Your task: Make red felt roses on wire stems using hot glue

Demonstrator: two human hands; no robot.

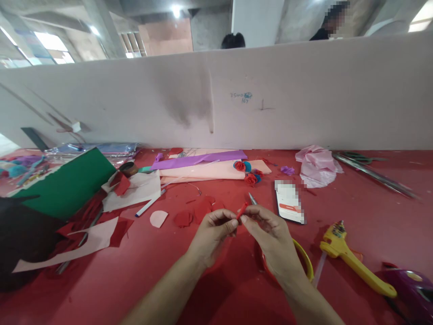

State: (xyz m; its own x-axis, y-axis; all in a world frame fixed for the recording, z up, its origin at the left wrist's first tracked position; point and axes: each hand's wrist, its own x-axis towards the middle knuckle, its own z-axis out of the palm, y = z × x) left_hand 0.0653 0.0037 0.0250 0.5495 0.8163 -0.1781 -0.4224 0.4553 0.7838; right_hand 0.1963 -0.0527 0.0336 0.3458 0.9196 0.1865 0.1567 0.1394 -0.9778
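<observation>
A small tightly rolled strip of red paper [242, 210] is pinched between the fingertips of both hands, above the red table. My left hand [216, 232] closes thumb and fingers on its lower end. With thumb and forefinger, my right hand [270, 232] grips the upper part. Under the right hand and wrist lies a yellow and red loop [307, 259], mostly covered; a pointed metal tip [252, 198] shows just beyond the fingers. Red paper petals [204, 210] lie next to the left hand, with a pale pink cut piece [158, 219] further left.
A phone [289, 201], a yellow glue gun [355, 262] and a purple object [407, 286] lie to the right. Small red-and-blue flowers [251, 179] rest on peach paper [199, 173]. Paper scraps and a green board [67, 185] are left; a white partition [135, 99] stands behind.
</observation>
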